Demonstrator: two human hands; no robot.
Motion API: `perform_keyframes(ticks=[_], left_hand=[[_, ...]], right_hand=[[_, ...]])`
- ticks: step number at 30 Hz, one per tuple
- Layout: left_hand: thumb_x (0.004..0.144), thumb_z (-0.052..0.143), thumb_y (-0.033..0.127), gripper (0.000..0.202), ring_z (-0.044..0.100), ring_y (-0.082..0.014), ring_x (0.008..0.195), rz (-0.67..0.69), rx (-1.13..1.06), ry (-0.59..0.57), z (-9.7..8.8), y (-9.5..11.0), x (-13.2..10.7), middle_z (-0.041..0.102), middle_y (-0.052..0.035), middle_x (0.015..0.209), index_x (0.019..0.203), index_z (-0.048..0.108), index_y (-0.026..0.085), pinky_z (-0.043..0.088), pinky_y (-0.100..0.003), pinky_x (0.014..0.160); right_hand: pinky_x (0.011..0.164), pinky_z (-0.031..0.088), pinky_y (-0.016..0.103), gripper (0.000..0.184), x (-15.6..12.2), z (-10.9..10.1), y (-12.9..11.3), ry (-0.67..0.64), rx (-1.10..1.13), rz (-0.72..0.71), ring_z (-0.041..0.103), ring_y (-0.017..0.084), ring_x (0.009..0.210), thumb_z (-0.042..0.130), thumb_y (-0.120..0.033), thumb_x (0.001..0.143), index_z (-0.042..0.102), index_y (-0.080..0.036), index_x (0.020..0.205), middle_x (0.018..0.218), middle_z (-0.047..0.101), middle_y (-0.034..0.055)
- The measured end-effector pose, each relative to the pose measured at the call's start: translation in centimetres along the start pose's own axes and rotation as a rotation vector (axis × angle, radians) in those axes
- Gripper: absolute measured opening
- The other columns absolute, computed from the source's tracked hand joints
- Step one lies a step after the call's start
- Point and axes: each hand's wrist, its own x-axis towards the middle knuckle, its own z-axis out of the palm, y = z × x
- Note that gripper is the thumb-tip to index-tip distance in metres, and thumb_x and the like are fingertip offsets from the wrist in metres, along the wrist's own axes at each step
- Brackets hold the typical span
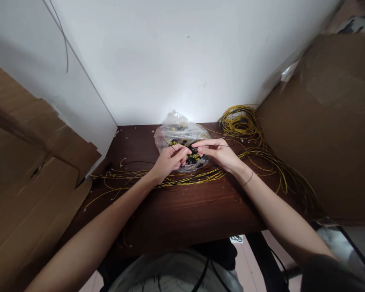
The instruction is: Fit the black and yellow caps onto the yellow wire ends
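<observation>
Black piece (194,149) pinched in the right grip (222,153), over the clear bag (174,118), just beside the left grip (170,159), likewise pinched, contents too small to tell. Seemingly mid-handling, finished work unidentifiable, with loose pieces (191,161) remaining in the bag and wires (200,177) across the tabletop (194,207).

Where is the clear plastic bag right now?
In the head view, the clear plastic bag sits mid-picture on the brown table, before the white wall, partly behind the left hand and right hand; coiled yellow wires lie to its right.
</observation>
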Motion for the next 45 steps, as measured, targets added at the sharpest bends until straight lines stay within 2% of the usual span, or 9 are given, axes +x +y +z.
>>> perform_keyframes(ticks=[4,9,19,25,29,34,37,42,45], left_hand=[[0.075,0.064,0.036,0.025,0.032,-0.001,0.038,-0.008,-0.011,0.049,0.33,-0.35,-0.08,0.055,0.0013,0.064,0.084,0.054,0.015,0.021,-0.017,0.036],[0.077,0.062,0.035,0.027,0.038,-0.0026,0.042,0.036,0.059,0.065,0.43,-0.76,0.02,0.062,-0.0019,0.073,0.093,0.059,0.014,0.027,-0.018,0.038],[0.077,0.062,0.031,0.018,0.047,-0.0076,0.057,0.109,0.256,0.054,0.32,-0.96,-0.14,0.06,-0.0021,0.068,0.078,0.063,0.013,0.037,-0.021,0.054],[0.077,0.06,0.032,0.018,0.038,-0.0059,0.047,0.092,0.276,0.056,0.35,-0.93,-0.24,0.055,0.0018,0.058,0.076,0.061,0.014,0.031,-0.022,0.046],[0.078,0.059,0.032,0.019,0.037,-0.0049,0.045,0.091,0.277,0.033,0.32,-0.9,-0.3,0.055,0.0016,0.059,0.075,0.061,0.013,0.029,-0.021,0.045],[0.079,0.058,0.032,0.021,0.038,-0.0039,0.045,0.087,0.267,0.025,0.41,-0.78,-0.34,0.059,0.0001,0.064,0.075,0.061,0.011,0.03,-0.019,0.044],[0.08,0.057,0.031,0.02,0.039,-0.0037,0.045,0.082,0.243,0.01,0.5,-0.69,-0.36,0.06,-0.0007,0.065,0.076,0.06,0.012,0.032,-0.018,0.044],[0.08,0.056,0.03,0.02,0.042,-0.0039,0.046,0.072,0.237,0.022,0.6,-0.59,-0.39,0.06,-0.0005,0.062,0.071,0.058,0.012,0.033,-0.018,0.046],[0.08,0.057,0.03,0.021,0.043,-0.0044,0.047,0.071,0.238,0.027,0.63,-0.57,-0.42,0.06,-0.0008,0.062,0.07,0.058,0.012,0.034,-0.018,0.046]], right_hand=[[0.065,0.048,0.025,0.017,0.17,0.07,0.3,0.038,0.036,-0.011,0.057,0.009,0.063,0.076,-0.026,0.063,0.073,-0.022,0.08,0.07,0.067,-0.0008],[0.066,0.05,0.025,0.018,0.22,0.61,0.11,0.042,0.081,0.027,0.059,0.01,0.065,0.079,-0.024,0.056,0.07,-0.02,0.07,0.069,0.067,-0.0013],[0.064,0.05,0.028,0.014,0.04,0.42,0.2,0.01,-0.126,-0.043,0.06,0.012,0.063,0.074,-0.029,0.065,0.073,-0.021,0.077,0.071,0.069,0.0018],[0.058,0.047,0.025,0.014,0.26,0.03,0.3,0.132,-0.026,-0.085,0.057,0.01,0.06,0.073,-0.028,0.066,0.072,-0.021,0.078,0.069,0.067,0.0009],[0.056,0.046,0.025,0.019,0.17,0.16,-0.1,0.051,-0.065,-0.045,0.056,0.011,0.061,0.072,-0.031,0.068,0.071,-0.02,0.082,0.068,0.066,0.0015],[0.055,0.045,0.024,0.018,0.07,0.51,-0.26,-0.031,-0.15,-0.064,0.055,0.01,0.058,0.071,-0.032,0.068,0.071,-0.015,0.075,0.068,0.065,0.0021],[0.055,0.045,0.024,0.017,0.11,0.55,-0.19,-0.016,-0.161,-0.074,0.054,0.01,0.057,0.071,-0.031,0.069,0.07,-0.015,0.073,0.068,0.065,0.0025],[0.052,0.043,0.024,0.02,0.2,0.39,-0.14,0.1,-0.162,-0.068,0.053,0.01,0.057,0.071,-0.035,0.068,0.069,-0.015,0.07,0.068,0.064,0.0032],[0.053,0.043,0.024,0.02,0.17,0.42,-0.13,0.081,-0.165,-0.068,0.054,0.01,0.058,0.071,-0.035,0.069,0.069,-0.015,0.074,0.071,0.065,0.0035]])
